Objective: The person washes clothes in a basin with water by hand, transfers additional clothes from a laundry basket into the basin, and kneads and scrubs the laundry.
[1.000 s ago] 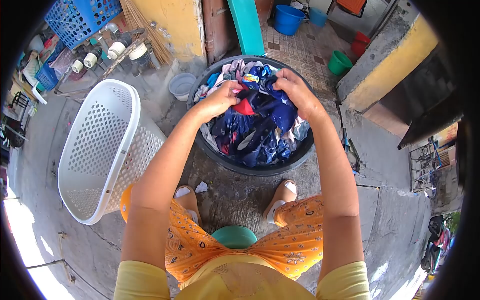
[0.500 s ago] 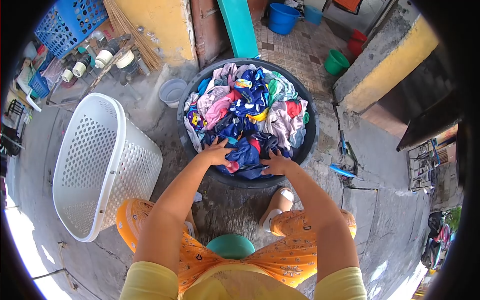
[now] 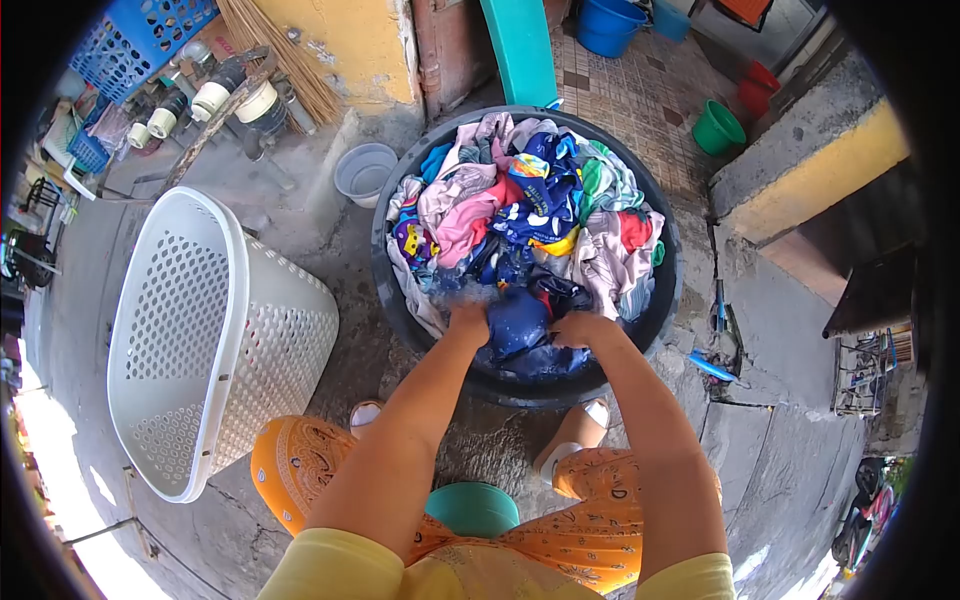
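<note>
A large dark round tub holds a heap of wet clothes in water. At its near side, a dark blue garment bulges up wet between my two hands. My left hand is closed at the garment's left edge, its fingertips blurred and partly hidden by splashing water. My right hand is closed on the right side of the same garment, fingers curled in toward the cloth. Beyond them lie a pink garment, a navy printed garment and a pale garment.
To the left stands a white perforated laundry basket. A small grey basin sits beside the tub's far left. Between my legs is a green stool or basin top. A blue-handled item lies on the concrete at right.
Both hands, spread over the clothes before, have closed and pressed into the dark blue garment, which now bulges. Water splashes near the left hand. The view has shifted, moving the tub rightward.
</note>
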### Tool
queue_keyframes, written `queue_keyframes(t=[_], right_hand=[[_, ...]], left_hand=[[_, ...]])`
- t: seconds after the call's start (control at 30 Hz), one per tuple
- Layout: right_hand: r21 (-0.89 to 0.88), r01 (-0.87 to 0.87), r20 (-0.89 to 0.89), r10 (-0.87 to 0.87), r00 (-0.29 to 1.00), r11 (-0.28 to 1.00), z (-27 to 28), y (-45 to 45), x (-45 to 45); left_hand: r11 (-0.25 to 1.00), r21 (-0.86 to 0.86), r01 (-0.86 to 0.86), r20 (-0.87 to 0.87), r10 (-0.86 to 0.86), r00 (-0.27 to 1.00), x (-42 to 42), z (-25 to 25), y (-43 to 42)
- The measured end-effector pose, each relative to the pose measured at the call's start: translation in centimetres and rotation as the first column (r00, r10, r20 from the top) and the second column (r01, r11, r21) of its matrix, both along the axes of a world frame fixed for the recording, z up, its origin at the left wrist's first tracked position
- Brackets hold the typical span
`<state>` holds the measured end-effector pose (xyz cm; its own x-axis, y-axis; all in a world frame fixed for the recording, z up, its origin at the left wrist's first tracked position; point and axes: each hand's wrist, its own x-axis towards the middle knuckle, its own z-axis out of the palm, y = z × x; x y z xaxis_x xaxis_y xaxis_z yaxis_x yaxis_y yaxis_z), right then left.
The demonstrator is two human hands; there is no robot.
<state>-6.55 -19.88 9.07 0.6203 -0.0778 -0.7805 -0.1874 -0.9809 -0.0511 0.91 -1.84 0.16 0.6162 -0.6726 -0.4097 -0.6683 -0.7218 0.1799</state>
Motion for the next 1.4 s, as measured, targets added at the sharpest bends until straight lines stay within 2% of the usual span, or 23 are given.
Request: queue_keyframes(t=[0.03,0.07,0.1,0.17,0.23,0.3,0.37,0.43,0.5,0.53,0.6,0.7,0.73,0.8,0.9,0.97,1.03,1.1,1.13,1.17,1.23,1.37,1.4], right_hand=[[0.004,0.005,-0.063,-0.005,0.998,1.000,1.0,0.7,1.3],[-0.067,0.069,0.204,-0.054,0.977,0.995,2.1,1.6,1.6],[-0.121,0.060,0.272,-0.025,0.962,0.991,5.1,3.2,2.5],[-0.005,0.142,0.383,-0.130,0.915,0.990,6.7,5.2,3.4],[-0.198,0.083,0.364,-0.005,0.931,0.977,5.7,7.5,2.4],[-0.022,0.153,0.060,-0.151,0.987,0.988,1.5,7.1,2.0],[-0.073,0.194,0.129,-0.184,0.974,0.978,0.0,7.6,0.9],[-0.152,0.216,0.135,-0.196,0.971,0.964,-3.4,7.3,0.9],[-0.225,0.235,0.154,-0.204,0.967,0.945,-6.3,7.7,1.9],[-0.362,0.238,0.143,-0.199,0.970,0.901,-7.3,8.2,2.4],[-0.553,0.180,0.132,-0.128,0.983,0.814,-8.9,9.0,2.7],[-0.575,0.107,-0.020,-0.145,0.989,0.811,-11.5,8.8,3.8],[-0.462,0.093,-0.079,-0.146,0.986,0.882,-11.3,8.3,3.8],[-0.486,0.110,-0.020,-0.137,0.990,0.867,-11.3,8.4,3.5],[-0.498,0.126,0.033,-0.126,0.991,0.858,-11.5,8.1,3.1],[-0.474,0.066,-0.001,-0.075,0.997,0.878,-7.7,9.0,2.7],[-0.505,0.070,-0.012,-0.088,0.996,0.860,-10.2,7.9,2.3],[-0.550,0.086,0.129,-0.017,0.992,0.831,-10.6,7.2,1.4],[-0.527,0.099,0.262,0.050,0.964,0.844,-9.5,6.6,0.7],[-0.530,0.095,0.251,0.049,0.967,0.843,-8.3,5.4,0.5],[-0.042,0.062,0.228,-0.051,0.972,0.997,-2.7,3.3,2.1],[0.159,0.219,0.104,-0.237,0.966,0.963,3.4,3.1,5.1],[0.266,0.214,0.300,-0.292,0.908,0.940,4.3,5.3,4.7]], left_hand=[[0.990,0.135,0.033,-0.062,-0.025,0.998,-0.1,0.7,-0.3],[0.998,0.060,0.014,-0.028,-0.012,1.000,-0.1,-0.5,-0.2],[0.998,0.066,-0.003,-0.025,0.004,1.000,-0.1,-1.4,-0.2],[0.987,0.147,0.071,-0.008,-0.070,0.998,-0.1,-2.6,-0.1],[0.987,0.150,0.052,-0.001,-0.052,0.999,-0.1,-2.5,0.2],[0.988,0.148,0.048,0.003,-0.049,0.999,0.6,-2.0,0.6],[0.975,0.203,0.088,-0.170,-0.053,0.984,1.0,-0.6,0.9],[0.982,0.143,0.126,-0.173,-0.101,0.980,1.7,1.1,1.2],[0.983,-0.015,0.182,-0.346,-0.176,0.922,3.8,3.0,1.2],[0.986,-0.027,0.165,-0.374,-0.163,0.913,4.7,4.1,1.1],[0.972,-0.226,0.063,-0.283,-0.128,0.950,5.5,7.3,2.0],[0.903,-0.378,0.204,0.121,-0.170,0.978,7.4,10.5,3.5],[0.902,-0.379,0.206,0.131,-0.168,0.977,7.9,10.7,4.0],[0.998,0.016,0.063,0.254,-0.065,0.965,8.5,10.6,4.8],[0.995,0.086,0.054,0.102,-0.063,0.993,9.5,7.1,5.4],[0.996,0.088,0.013,0.121,-0.024,0.992,8.5,5.1,4.8],[0.997,0.026,-0.071,0.159,0.066,0.985,7.9,3.4,4.3],[0.994,-0.023,-0.103,0.102,0.105,0.989,7.7,2.0,4.2],[0.992,-0.052,-0.117,0.107,0.122,0.987,7.8,0.5,4.1],[0.988,-0.079,-0.130,0.109,0.139,0.984,7.8,-1.1,4.0],[0.991,-0.052,-0.125,0.088,0.129,0.988,7.4,-0.2,3.9],[0.992,-0.074,-0.099,0.142,0.109,0.984,8.3,-1.2,4.0],[0.990,-0.074,-0.122,0.045,0.126,0.991,8.7,-0.7,3.9]])
